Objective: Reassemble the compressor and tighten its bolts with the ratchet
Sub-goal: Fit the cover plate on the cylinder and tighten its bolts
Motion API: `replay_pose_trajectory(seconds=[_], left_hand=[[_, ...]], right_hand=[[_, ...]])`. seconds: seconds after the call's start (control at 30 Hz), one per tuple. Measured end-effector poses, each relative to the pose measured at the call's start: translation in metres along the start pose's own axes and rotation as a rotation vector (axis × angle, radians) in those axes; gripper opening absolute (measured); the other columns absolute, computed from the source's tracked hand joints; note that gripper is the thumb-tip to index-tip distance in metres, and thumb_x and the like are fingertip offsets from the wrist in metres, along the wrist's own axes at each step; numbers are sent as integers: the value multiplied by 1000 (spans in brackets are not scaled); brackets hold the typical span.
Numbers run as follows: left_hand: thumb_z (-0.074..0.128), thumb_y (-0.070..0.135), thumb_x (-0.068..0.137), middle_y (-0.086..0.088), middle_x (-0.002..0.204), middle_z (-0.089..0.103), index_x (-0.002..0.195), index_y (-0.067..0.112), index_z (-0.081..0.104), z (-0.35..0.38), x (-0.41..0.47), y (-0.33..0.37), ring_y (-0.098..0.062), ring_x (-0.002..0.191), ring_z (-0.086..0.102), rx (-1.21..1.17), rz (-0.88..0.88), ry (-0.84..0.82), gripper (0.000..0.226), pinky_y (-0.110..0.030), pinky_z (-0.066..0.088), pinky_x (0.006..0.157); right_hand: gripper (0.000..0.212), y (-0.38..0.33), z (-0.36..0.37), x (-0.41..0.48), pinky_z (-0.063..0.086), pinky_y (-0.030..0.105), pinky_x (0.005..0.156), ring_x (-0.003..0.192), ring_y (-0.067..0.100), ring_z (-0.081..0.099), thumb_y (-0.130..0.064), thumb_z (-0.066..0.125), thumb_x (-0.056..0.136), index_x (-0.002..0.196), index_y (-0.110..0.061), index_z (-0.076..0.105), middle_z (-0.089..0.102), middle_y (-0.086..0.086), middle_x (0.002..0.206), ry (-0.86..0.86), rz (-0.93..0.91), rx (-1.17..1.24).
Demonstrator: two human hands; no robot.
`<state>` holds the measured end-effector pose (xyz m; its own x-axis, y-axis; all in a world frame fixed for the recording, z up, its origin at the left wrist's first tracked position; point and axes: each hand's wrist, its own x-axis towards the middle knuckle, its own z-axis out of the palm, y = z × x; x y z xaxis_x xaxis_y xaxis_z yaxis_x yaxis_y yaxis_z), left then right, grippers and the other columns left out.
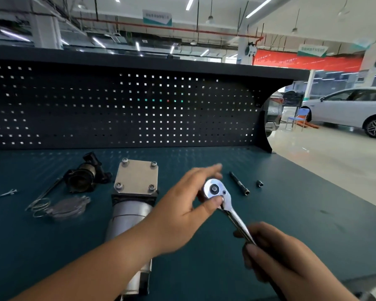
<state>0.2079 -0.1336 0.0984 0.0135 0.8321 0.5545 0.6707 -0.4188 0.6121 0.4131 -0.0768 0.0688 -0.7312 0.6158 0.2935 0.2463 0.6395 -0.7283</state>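
A chrome ratchet [217, 192] is held above the teal bench. My right hand [278, 259] grips its handle at the lower right. My left hand [191, 200] pinches the round ratchet head between thumb and fingers. The silver compressor [130, 205] lies lengthwise on the bench to the left, its square end plate [136, 177] facing up with a bolt at each corner. My left forearm crosses over its lower body. A black extension bar [239, 183] and a small socket [259, 183] lie just beyond the ratchet head.
A dark cylindrical part [85, 174] sits left of the compressor, with a wire spring [39, 205], a flat grey gasket [70, 207] and a small metal piece [9, 192] near it. A black pegboard [117, 109] backs the bench. The bench edge [326, 192] runs along the right.
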Motion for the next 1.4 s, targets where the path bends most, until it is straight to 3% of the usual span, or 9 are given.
replay_pose_trajectory(seconds=[0.1, 0.3, 0.53, 0.7, 0.87, 0.97, 1.1, 1.23, 1.4], left_hand=[[54, 50, 82, 17, 113, 63, 123, 44, 51, -8, -11, 10, -11, 77, 58, -60, -25, -47, 42, -8, 37, 61], [65, 33, 81, 15, 96, 66, 113, 37, 58, -13, -29, 14, 14, 63, 52, -32, -110, -70, 33, -2, 35, 57], [64, 45, 72, 19, 101, 62, 106, 38, 58, -14, -46, 11, -1, 95, 59, -28, -166, 58, 36, -14, 44, 80], [55, 57, 69, 26, 105, 56, 112, 46, 53, -27, -55, 10, -6, 86, 59, 22, -128, 9, 45, -19, 48, 73], [62, 59, 71, 30, 114, 47, 131, 43, 41, -55, -53, -5, 1, 85, 50, 218, 9, 68, 65, -4, 36, 73], [75, 47, 67, 17, 114, 53, 126, 29, 52, -74, -44, -23, 3, 95, 46, 421, 42, 277, 66, -9, 36, 83], [86, 29, 63, 12, 101, 59, 113, 20, 62, -79, -28, -43, -14, 103, 49, 614, -10, 368, 56, -35, 35, 94], [84, 33, 63, 22, 87, 61, 119, 25, 57, -76, -19, -53, -5, 98, 51, 613, -3, 343, 62, -31, 26, 100], [84, 33, 63, 27, 80, 60, 127, 25, 51, -72, -16, -59, 3, 90, 49, 577, 21, 341, 72, -29, 24, 102]], right_hand=[[24, -8, 8, -16, 41, 8, 58, 55, 0, 56, -16, 52, 92, 99, -38, 56, 67, -13, 78, 14, 61, 0], [22, -8, 27, -17, 44, 10, 66, 62, -1, 60, -15, 55, 90, 98, -36, 58, 68, -16, 75, -4, 136, 42], [22, -19, 38, -9, 44, 10, 70, 71, -6, 58, -22, 55, 90, 92, -44, 60, 60, -35, 73, -16, 119, -24], [54, -29, 38, -5, 42, 9, 65, 64, -3, 54, -23, 59, 89, 99, -72, 40, 62, -16, 82, -80, 76, 5], [10, -39, 20, 16, 36, 18, 45, 45, 8, 42, -36, 63, 81, 90, -35, 69, 48, -1, 52, -130, 22, 350], [46, -39, 8, 42, 29, 17, 38, 40, 9, 30, -58, 68, 67, 83, -15, 70, 34, -5, 48, -57, 30, 490], [38, -43, -1, 79, 30, 20, 40, 42, 11, 28, -49, 49, 73, 81, -17, 68, 31, -6, 49, -102, 26, 325], [28, -40, 3, 99, 32, 23, 44, 45, 12, 32, -36, 44, 93, 83, -21, 66, 36, -8, 51, -184, 33, 159], [27, -41, 7, 107, 34, 22, 45, 45, 10, 35, -33, 43, 95, 84, -23, 66, 39, -9, 50, -237, 28, 72]])
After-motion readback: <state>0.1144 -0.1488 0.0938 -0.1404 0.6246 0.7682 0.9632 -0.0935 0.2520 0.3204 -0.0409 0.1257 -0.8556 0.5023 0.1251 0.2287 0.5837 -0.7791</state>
